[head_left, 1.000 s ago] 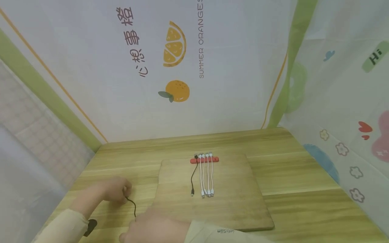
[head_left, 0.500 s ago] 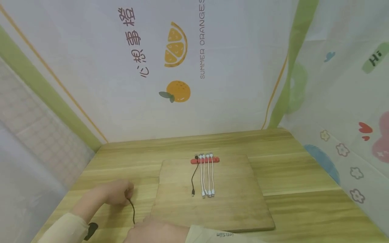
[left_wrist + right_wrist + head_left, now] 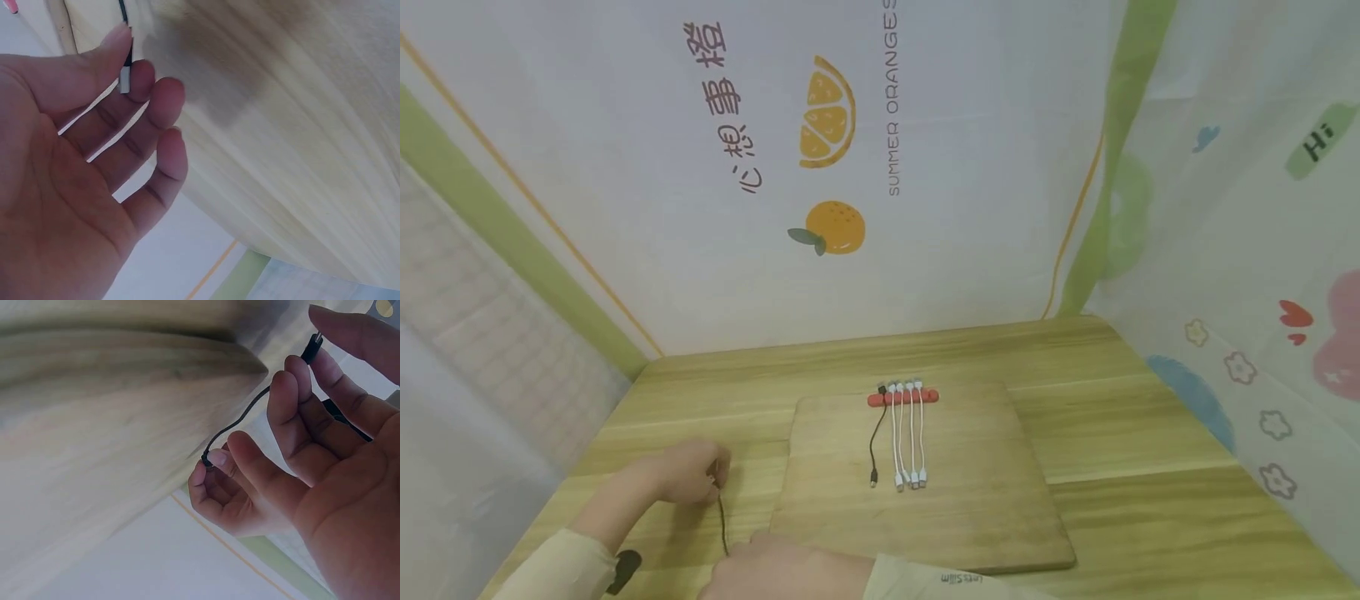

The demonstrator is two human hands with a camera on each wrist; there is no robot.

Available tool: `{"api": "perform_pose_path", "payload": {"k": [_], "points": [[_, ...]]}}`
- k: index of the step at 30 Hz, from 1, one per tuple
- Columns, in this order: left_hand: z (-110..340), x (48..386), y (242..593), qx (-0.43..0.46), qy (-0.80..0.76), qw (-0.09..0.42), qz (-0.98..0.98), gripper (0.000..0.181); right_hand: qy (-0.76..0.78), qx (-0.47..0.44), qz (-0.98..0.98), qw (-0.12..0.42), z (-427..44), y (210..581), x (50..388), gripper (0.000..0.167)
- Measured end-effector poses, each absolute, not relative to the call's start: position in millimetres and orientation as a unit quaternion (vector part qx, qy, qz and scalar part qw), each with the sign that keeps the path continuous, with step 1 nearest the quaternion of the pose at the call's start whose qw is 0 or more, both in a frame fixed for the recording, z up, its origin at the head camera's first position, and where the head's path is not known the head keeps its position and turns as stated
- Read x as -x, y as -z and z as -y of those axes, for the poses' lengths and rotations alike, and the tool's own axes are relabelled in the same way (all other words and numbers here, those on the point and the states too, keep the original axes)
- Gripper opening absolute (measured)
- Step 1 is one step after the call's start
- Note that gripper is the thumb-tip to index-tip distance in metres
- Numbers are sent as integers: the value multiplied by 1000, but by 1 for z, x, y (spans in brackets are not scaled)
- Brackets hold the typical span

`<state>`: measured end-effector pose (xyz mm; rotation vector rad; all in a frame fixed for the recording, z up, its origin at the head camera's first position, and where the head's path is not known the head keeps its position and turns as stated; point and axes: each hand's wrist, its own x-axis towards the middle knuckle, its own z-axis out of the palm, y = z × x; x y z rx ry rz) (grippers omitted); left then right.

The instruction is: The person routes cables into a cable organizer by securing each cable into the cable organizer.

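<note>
A short black USB cable (image 3: 723, 521) stretches between my two hands, left of the board. My left hand (image 3: 691, 472) pinches its metal-tipped plug (image 3: 125, 80) between thumb and forefinger. At the near end, my right hand (image 3: 786, 571) pinches the smaller plug (image 3: 311, 350) with thumb and fingers. On the wooden board (image 3: 977, 508) lies a red cable holder (image 3: 874, 401). One black cable (image 3: 872, 446) and several white cables (image 3: 912, 442) run side by side from it, plugs at both ends. The head view hides most of the right hand's fingers.
The board lies on a wood-grain table (image 3: 1120, 433), right of my left hand and beyond my right. A printed cloth (image 3: 962, 208) hangs behind the table, and another (image 3: 1247, 250) along the right side. A dark object (image 3: 625, 572) sits at my left wrist.
The black cable between my hands has gone from curved to nearly straight. My right hand has moved slightly nearer to me. The left hand has barely moved, and the cables on the board lie unchanged.
</note>
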<state>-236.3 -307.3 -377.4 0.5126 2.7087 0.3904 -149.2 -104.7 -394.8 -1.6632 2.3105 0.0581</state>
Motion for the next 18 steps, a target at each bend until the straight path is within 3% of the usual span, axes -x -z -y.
{"api": "perform_pose_path", "payload": {"k": [8, 18], "points": [[304, 237, 373, -204, -137, 148, -958, 14, -61, 577, -811, 74, 96, 389, 147, 12], [296, 245, 372, -229, -146, 126, -954, 13, -113, 577, -808, -24, 69, 387, 145, 20]]}}
